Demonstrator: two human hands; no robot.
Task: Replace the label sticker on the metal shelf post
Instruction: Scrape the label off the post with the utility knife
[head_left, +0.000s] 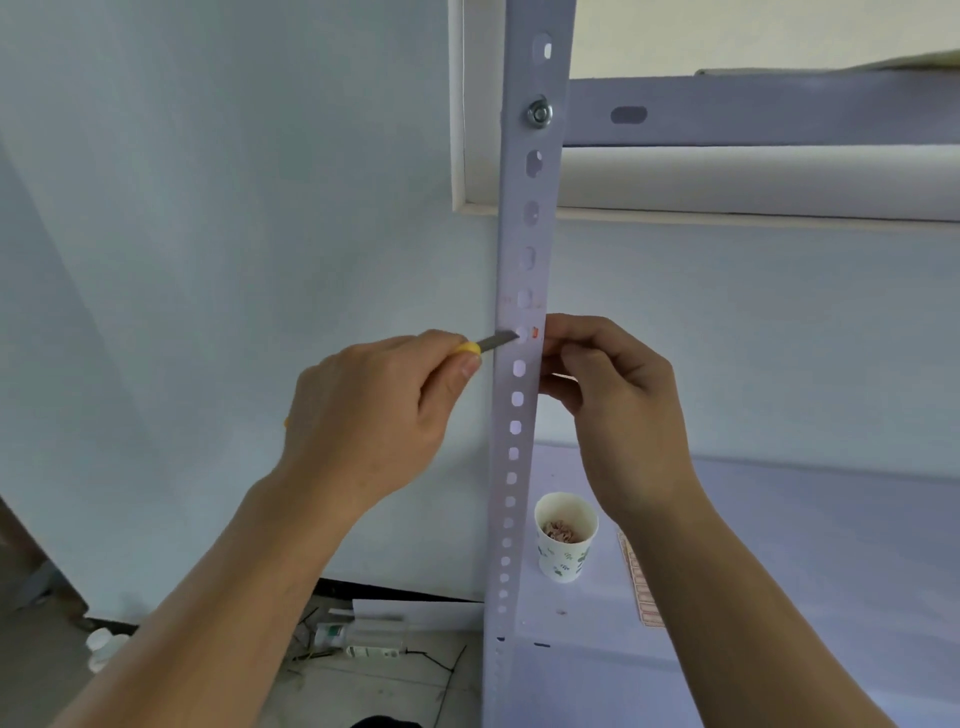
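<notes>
A pale grey metal shelf post with a row of holes runs up the middle of the view. My left hand grips a yellow-handled utility knife, its blade tip lying against the post's face. A small orange-red remnant of the label sticker clings to the post's right edge beside the blade tip. My right hand has its fingertips curled at that edge, pinching right by the remnant. Faint sticker residue shows just above.
A patterned paper cup with peeled scraps inside stands on the lower shelf. A sheet of red-printed labels lies to its right. An upper shelf beam crosses at the top right. Bottles and wires lie on the floor.
</notes>
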